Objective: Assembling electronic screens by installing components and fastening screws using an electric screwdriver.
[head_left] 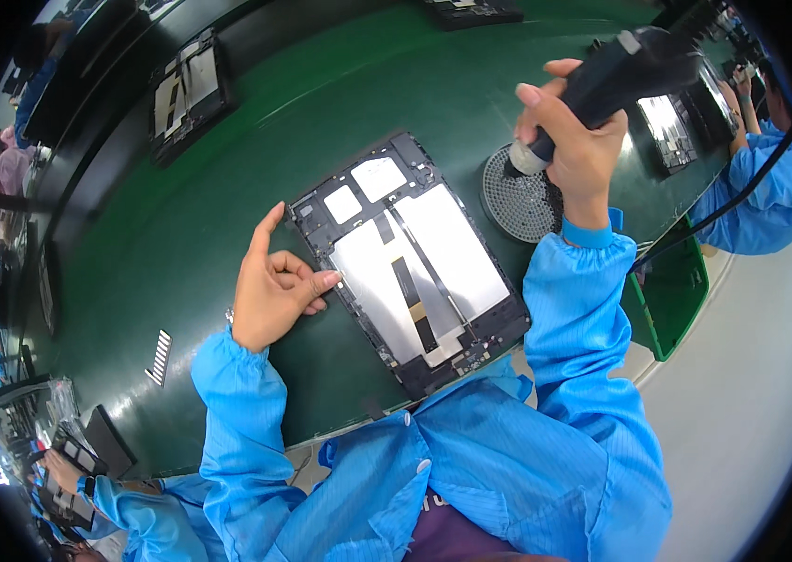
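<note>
An opened tablet (475, 248) lies at a slant on the green bench before me, its inside up, with silver battery panels, a black frame and ribbon cables showing. My left hand (274, 290) is at its left edge. The thumb presses on that edge, the index finger reaches toward the upper corner, and the other fingers curl in. In my right hand (583, 150) is a black electric screwdriver (616, 80), fingers wrapped round its body. Its pale nose end hangs over a round, grid-patterned screw tray (513, 201) right of the tablet. The bit's tip is hard to make out.
Another opened tablet (188, 94) rests at the far left, and one more (667, 131) lies at the right near a co-worker in blue (770, 187). A small white slotted strip (160, 359) lies to the left. A green bin (667, 300) stands below the bench's right edge.
</note>
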{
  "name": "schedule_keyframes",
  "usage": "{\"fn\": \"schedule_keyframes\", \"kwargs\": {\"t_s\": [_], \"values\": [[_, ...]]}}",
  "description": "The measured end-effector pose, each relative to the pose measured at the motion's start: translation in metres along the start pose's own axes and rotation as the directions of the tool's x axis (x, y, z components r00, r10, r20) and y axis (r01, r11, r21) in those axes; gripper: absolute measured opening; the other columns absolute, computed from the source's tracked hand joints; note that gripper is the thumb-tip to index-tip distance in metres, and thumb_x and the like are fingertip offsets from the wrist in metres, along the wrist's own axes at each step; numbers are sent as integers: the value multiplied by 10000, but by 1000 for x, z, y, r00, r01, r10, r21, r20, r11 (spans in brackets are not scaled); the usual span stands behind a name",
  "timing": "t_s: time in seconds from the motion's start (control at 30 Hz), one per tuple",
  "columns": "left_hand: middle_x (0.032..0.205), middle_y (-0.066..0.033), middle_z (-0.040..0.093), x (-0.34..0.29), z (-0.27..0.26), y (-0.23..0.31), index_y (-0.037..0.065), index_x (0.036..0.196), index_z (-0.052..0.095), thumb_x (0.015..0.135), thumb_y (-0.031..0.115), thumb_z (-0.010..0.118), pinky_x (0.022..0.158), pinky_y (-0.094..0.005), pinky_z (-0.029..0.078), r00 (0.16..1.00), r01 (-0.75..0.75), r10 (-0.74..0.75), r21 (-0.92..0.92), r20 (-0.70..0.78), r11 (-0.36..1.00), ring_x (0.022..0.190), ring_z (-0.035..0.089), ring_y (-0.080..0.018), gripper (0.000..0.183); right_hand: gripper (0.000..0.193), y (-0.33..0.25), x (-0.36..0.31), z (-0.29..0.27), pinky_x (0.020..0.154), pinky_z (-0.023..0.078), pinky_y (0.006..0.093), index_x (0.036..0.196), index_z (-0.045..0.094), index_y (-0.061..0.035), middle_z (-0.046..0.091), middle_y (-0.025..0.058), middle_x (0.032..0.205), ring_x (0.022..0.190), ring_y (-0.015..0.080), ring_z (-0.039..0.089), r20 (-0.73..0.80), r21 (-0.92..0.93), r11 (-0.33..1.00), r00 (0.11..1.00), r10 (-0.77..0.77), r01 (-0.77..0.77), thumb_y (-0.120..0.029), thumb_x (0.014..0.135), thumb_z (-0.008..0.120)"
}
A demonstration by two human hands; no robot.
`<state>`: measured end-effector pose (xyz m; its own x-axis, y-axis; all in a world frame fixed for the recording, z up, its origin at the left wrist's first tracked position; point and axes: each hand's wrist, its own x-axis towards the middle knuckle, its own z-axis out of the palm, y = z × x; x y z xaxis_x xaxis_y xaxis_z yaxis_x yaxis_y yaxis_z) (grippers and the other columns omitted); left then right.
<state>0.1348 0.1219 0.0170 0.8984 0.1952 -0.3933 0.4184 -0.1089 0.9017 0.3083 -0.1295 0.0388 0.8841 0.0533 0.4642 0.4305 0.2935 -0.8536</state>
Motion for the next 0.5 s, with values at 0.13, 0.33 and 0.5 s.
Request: {"fn": "schedule_keyframes", "kwargs": {"t_s": [0.13, 0.33, 0.5], "values": [[619, -62, 560, -3, -7, -8, -20, 1363, 233, 727, 31, 737, 411, -217, 454, 994, 6, 1, 58, -110, 998, 467, 563, -119, 813, 244, 7, -1, 5, 441, 417, 221, 923, 571, 32, 588, 39, 607, 474, 103, 550, 48, -9, 1000, 999, 13, -12, 28, 723, 709], [584, -45, 551, 1, -13, -7, -32, 1323, 317, 745, 52, 728, 371, -202, 420, 976, 14, 11, 114, -216, 993, 423, 536, -105, 713, 238, 9, 0, 3, 428, 421, 219, 908, 572, 21, 591, 39, 606, 470, 98, 552, 69, -42, 999, 997, 23, -20, 6, 725, 723], [641, -52, 570, -1, -15, -9, -39, 1288, 379, 775, 62, 700, 395, -202, 439, 985, 21, 1, 125, -171, 992, 466, 561, -108, 613, 229, 10, -2, 3, 421, 424, 219, 896, 571, 11, 589, 37, 607, 471, 94, 553, 81, -49, 998, 996, 39, -35, 7, 725, 723]]}}
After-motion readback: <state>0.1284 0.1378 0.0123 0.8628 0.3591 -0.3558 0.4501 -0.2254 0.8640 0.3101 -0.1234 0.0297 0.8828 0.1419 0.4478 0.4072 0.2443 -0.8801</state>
